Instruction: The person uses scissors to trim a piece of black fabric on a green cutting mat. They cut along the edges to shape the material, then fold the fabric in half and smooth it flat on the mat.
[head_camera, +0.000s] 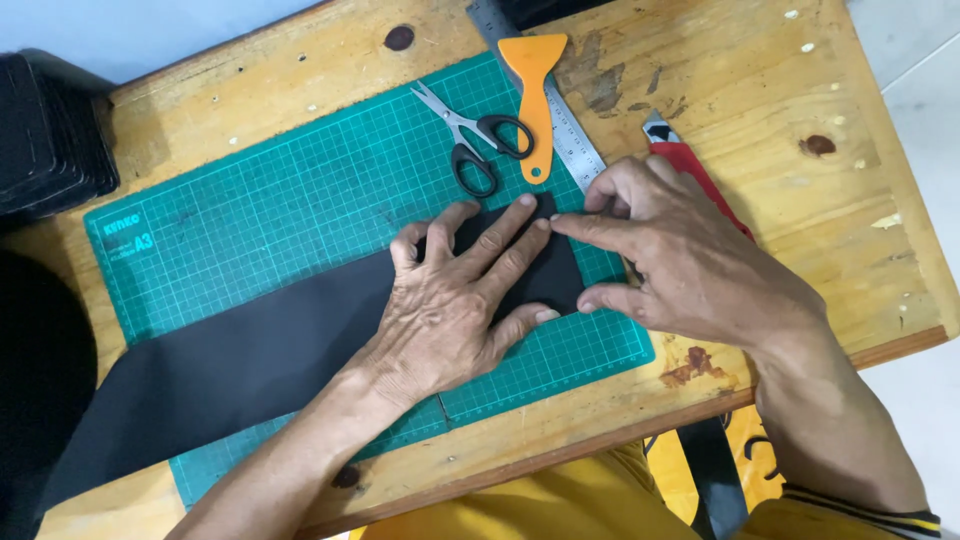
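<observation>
A worn wooden table (770, 80) w/ stains & knots is filling the view, pale floor showing at top left & right edges. At far left a stack of black pieces (45, 135) is sitting on the table corner. A green cutting mat (250, 200) w/ grid is lying across the middle. A long black strip (220, 365) of sheet material is running diagonally over the mat from bottom left, its end reaching approx the mat's right part.

The left hand (450, 310) is lying flat on the strip's end, fingers spread wide, pressing down, gripping nothing. Above it, scissors (475, 135) w/ black handles are resting on the mat, blades closed, just beside an orange scraper (535, 100) that is overlapping a metal ruler (560, 110).

The right hand (680, 260) is meeting the left at the strip's right edge, index finger & thumb pinching narrow along that edge, other fingers curled. A red utility knife (690, 170) is lying partly under this hand. Yellow clothing is showing at the bottom.
</observation>
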